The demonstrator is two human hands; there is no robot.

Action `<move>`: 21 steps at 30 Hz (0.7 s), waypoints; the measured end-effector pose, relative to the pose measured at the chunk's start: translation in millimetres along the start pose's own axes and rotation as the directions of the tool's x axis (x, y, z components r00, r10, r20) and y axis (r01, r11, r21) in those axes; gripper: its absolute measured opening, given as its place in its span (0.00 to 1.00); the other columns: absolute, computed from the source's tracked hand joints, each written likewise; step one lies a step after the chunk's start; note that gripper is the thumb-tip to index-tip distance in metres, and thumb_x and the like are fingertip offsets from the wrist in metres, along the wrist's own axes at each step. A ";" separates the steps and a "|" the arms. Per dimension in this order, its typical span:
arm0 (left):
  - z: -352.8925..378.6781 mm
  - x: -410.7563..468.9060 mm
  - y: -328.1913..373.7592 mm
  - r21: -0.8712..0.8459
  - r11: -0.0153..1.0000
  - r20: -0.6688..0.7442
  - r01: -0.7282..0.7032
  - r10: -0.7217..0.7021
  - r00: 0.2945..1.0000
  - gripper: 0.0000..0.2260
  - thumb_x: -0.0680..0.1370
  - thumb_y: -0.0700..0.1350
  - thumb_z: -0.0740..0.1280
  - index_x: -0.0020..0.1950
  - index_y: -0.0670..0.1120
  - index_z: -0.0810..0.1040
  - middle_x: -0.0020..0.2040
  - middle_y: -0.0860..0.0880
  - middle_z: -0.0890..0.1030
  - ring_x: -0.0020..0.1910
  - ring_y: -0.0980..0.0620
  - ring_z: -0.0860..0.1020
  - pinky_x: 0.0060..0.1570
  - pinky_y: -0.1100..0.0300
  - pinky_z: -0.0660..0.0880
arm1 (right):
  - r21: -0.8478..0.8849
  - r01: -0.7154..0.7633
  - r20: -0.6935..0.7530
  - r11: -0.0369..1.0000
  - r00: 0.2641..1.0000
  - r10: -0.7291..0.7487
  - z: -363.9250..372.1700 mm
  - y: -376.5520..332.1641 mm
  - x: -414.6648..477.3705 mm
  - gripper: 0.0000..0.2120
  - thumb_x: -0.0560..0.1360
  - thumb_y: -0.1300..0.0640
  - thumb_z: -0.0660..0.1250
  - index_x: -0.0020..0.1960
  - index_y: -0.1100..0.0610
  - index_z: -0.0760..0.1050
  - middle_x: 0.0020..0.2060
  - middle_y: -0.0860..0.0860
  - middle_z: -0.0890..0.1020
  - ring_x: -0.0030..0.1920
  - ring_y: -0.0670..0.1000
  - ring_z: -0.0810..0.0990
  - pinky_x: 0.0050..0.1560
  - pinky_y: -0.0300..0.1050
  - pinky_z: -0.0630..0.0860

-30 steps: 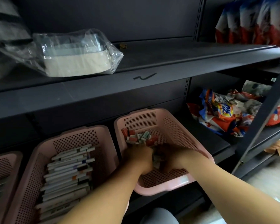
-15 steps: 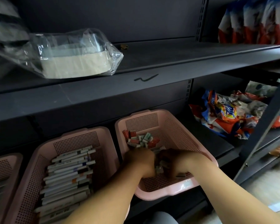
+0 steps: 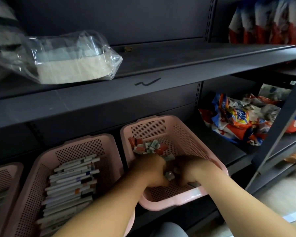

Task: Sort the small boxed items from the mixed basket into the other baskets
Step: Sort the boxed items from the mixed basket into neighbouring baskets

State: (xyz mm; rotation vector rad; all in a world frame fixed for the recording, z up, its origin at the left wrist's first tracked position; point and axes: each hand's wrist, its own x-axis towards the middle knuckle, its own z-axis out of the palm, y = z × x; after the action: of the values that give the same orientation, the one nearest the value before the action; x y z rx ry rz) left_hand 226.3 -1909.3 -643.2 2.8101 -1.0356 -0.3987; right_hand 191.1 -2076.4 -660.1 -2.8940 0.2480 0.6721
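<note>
Inside the right-hand pink perforated plastic basket (image 3: 186,137), the left hand (image 3: 149,170) curls round some small red, green and white cardboard boxes (image 3: 147,147); the right hand (image 3: 191,168) lies just beside it, its grasp impossible to tell. Print on the boxes and the orange-and-blue plastic bags (image 3: 237,120) is too blurred to read.

Bag (image 3: 243,117): blue letters on an orange-yellow roundel, creased, apparently "Tide". Shelf edge (image 3: 147,82): dark squiggle, no letters. Print on small boxes (image 3: 149,146) and flat packs (image 3: 72,182) too small to read.
</note>
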 end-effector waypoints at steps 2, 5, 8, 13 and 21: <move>-3.0 -3.3 -1.1 -0.067 0.997 -0.068 -0.027 0.022 0.997 0.10 0.72 0.52 0.77 0.39 0.51 0.78 0.38 0.53 0.79 0.38 0.55 0.78 0.36 0.59 0.71 | 0.029 0.018 0.020 0.999 1.000 -0.018 -4.3 1.6 -7.5 0.24 0.73 0.52 0.74 0.67 0.48 0.73 0.60 0.49 0.78 0.60 0.51 0.77 0.61 0.48 0.74; -8.0 -9.3 -2.4 -0.107 0.993 -0.144 -0.050 0.034 0.989 0.13 0.71 0.54 0.76 0.37 0.51 0.75 0.40 0.53 0.79 0.40 0.55 0.77 0.40 0.57 0.76 | 0.095 0.009 0.027 0.995 1.000 -0.012 -2.0 2.6 -13.2 0.21 0.74 0.54 0.74 0.66 0.48 0.74 0.58 0.49 0.79 0.58 0.51 0.78 0.61 0.48 0.75; -13.8 -14.2 -7.1 -0.135 0.989 -0.246 -0.060 0.025 0.969 0.15 0.70 0.57 0.76 0.38 0.50 0.75 0.42 0.54 0.79 0.41 0.55 0.77 0.46 0.54 0.79 | 0.332 -0.049 0.063 0.942 0.998 0.030 -1.1 9.5 -13.0 0.15 0.77 0.56 0.72 0.62 0.47 0.75 0.60 0.50 0.78 0.60 0.52 0.78 0.65 0.50 0.75; -32.9 -34.1 -24.6 -0.228 0.971 -0.373 -0.074 -0.017 0.928 0.16 0.70 0.58 0.75 0.38 0.49 0.75 0.45 0.56 0.78 0.41 0.59 0.77 0.44 0.54 0.79 | 0.427 -0.107 0.057 0.898 0.994 0.092 1.5 15.5 -9.3 0.15 0.77 0.52 0.71 0.63 0.48 0.75 0.54 0.50 0.78 0.53 0.51 0.79 0.52 0.44 0.77; -52.8 -85.4 -78.0 -0.256 0.967 -0.493 -0.015 -0.117 0.862 0.15 0.71 0.61 0.74 0.41 0.52 0.77 0.49 0.60 0.77 0.43 0.61 0.77 0.45 0.56 0.79 | 0.379 0.016 -0.172 0.925 0.984 0.054 -46.0 -43.2 -36.3 0.14 0.80 0.49 0.65 0.64 0.46 0.73 0.54 0.48 0.79 0.49 0.49 0.78 0.49 0.44 0.76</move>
State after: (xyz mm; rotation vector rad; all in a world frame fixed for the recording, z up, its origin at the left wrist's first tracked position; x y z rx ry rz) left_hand 227.3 -1793.4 -591.0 2.5015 -0.7317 0.1945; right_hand 186.9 -2038.6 -597.9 -2.5774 0.3830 0.3178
